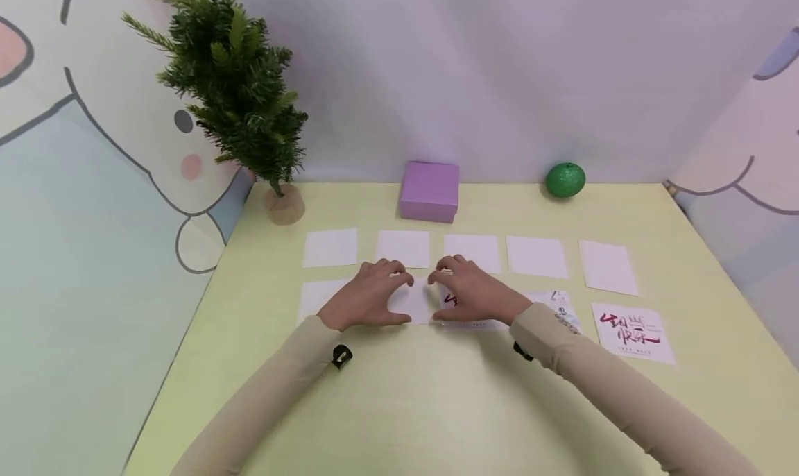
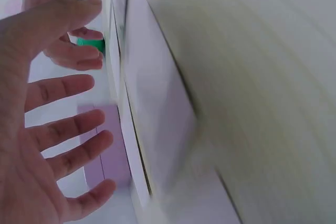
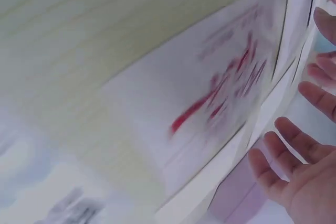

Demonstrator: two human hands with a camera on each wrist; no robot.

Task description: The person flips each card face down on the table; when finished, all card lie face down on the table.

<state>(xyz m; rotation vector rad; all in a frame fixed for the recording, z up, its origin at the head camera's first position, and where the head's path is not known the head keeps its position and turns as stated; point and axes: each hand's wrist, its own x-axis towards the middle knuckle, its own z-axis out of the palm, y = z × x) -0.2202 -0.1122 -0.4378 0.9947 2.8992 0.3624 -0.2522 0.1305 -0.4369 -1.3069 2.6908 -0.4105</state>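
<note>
In the head view my left hand (image 1: 371, 297) hovers at the front row of cards, its loosely bent fingers and thumb apart, holding nothing. Facing it, my right hand (image 1: 479, 293) has the same spread shape and is likewise bare. Between them lies a blank white card (image 1: 410, 304). Partly hidden under the right hand is a white card with red lettering (image 3: 226, 87), which the right wrist view shows lying flat. A card with a blue and dark print (image 1: 557, 302) sits half behind the right wrist. Another blank card (image 1: 317, 297) is partly covered by the left hand.
Behind runs a row of several blank cards (image 1: 331, 248). A card with red writing (image 1: 633, 333) lies front right. Along the wall stand a small artificial tree (image 1: 243, 87), a purple box (image 1: 429, 190) and a green ball-like object (image 1: 565, 180).
</note>
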